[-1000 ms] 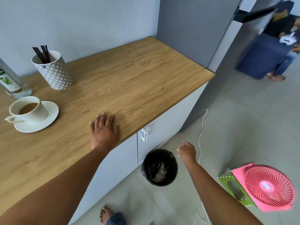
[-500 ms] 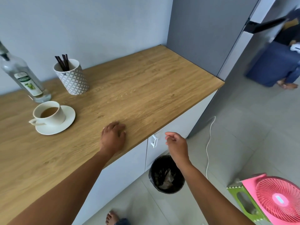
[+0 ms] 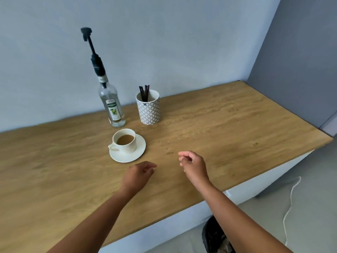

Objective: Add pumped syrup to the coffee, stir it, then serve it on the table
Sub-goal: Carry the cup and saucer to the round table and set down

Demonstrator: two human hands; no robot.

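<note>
Both hands empty, fingers loosely curled: left hand [image 3: 137, 175], right hand [image 3: 193, 166] over the bench [image 3: 228, 128]. Coffee cup [image 3: 125, 141] on saucer [image 3: 135, 153] just before syrup bottle [image 3: 113, 108]. I'd steady the bottle, spout over cup, press pump [image 3: 86, 32] slowly.

Both forearms reach forward; the left hand [image 3: 137, 175] and the right hand [image 3: 193, 166] hang side by side, fingers loosely curled, empty.

Two bare forearms, no sleeves in view. No watch, bracelet or ring on either wrist or on the fingers that show. Left hand [image 3: 137, 175] and right hand [image 3: 193, 166] ungloved, nails short and unpainted.
</note>
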